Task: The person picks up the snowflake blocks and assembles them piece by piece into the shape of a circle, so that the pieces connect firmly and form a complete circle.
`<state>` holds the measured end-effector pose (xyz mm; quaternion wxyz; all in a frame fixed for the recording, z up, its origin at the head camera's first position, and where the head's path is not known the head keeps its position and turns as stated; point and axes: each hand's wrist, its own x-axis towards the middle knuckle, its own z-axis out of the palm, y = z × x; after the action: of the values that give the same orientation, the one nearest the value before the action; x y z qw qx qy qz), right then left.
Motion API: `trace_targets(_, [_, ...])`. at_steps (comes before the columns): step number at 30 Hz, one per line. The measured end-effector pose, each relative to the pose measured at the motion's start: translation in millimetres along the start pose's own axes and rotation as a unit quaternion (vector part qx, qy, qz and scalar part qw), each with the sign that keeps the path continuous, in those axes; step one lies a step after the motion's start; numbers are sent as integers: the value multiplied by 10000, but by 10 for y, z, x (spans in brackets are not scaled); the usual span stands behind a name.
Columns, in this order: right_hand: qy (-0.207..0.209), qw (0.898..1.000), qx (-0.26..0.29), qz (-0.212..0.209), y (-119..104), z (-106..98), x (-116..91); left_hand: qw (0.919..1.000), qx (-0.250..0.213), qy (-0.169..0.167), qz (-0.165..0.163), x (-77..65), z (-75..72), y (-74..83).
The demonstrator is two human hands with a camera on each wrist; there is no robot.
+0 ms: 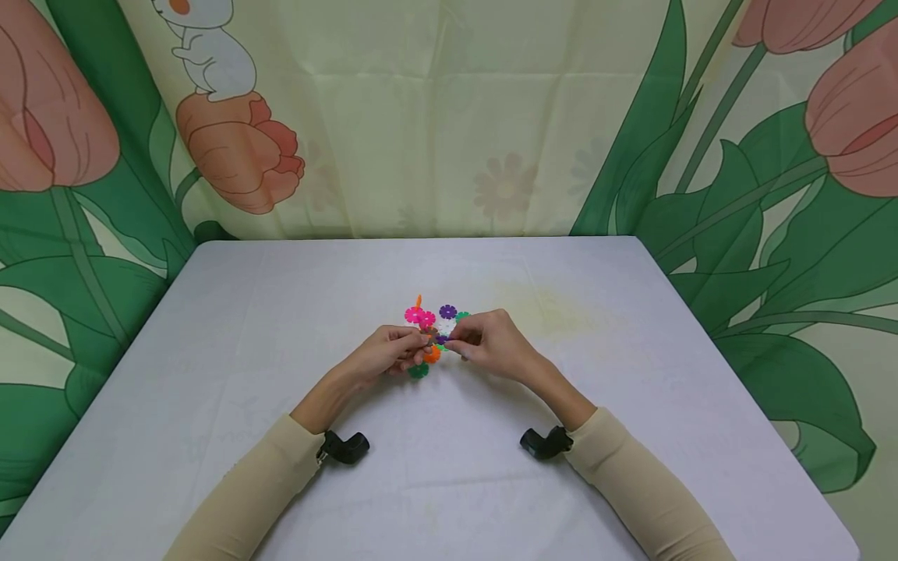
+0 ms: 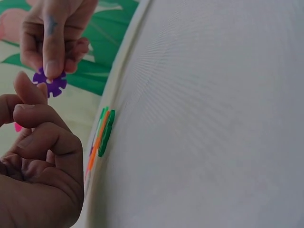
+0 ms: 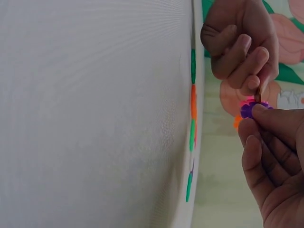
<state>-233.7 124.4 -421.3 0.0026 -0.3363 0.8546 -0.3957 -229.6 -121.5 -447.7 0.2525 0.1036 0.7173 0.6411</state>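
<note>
Pinched between thumb and fingers of the right hand [image 1: 496,343] is one purple disc [image 2: 56,87], held close to a brown disc [image 3: 258,96] that is gripped by the left hand's [image 1: 382,357] fingertips, above the middle of the white table [image 1: 421,491]; whether the two discs touch cannot be told. Around them two pink discs [image 1: 414,314], two orange pieces [image 1: 432,355], another purple disc [image 1: 447,312] and three green discs [image 1: 418,371] are counted, some partly hidden. Wide cloth is seen towards both side edges.

White table [image 1: 449,483] before a cream backdrop [image 1: 421,156] with pink tulips [image 1: 59,101], green leaves [image 1: 645,140] and a cartoon rabbit [image 1: 223,62].
</note>
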Motion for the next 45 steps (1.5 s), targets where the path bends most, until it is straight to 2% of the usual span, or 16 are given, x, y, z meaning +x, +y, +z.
trace_targets(11, [145, 9998, -85, -119, -24, 17, 2, 9995, -268, 150, 47, 3, 25, -16])
trace_targets(20, [196, 9981, -457, -353, -49, 52, -7, 9996, -162, 231, -80, 21, 51, -34])
trace_targets(28, [311, 9984, -458, -137, -59, 97, 11, 9989, -223, 398, -80, 27, 73, -49])
trace_targets(36, [520, 9969, -580, -54, -64, 125, 22, 9972, 113, 734, -59, 12, 106, -32])
trace_targets(45, [537, 9980, -338, 25, -47, 154, 39, 9953, -3, 960, 90, 16, 71, -41])
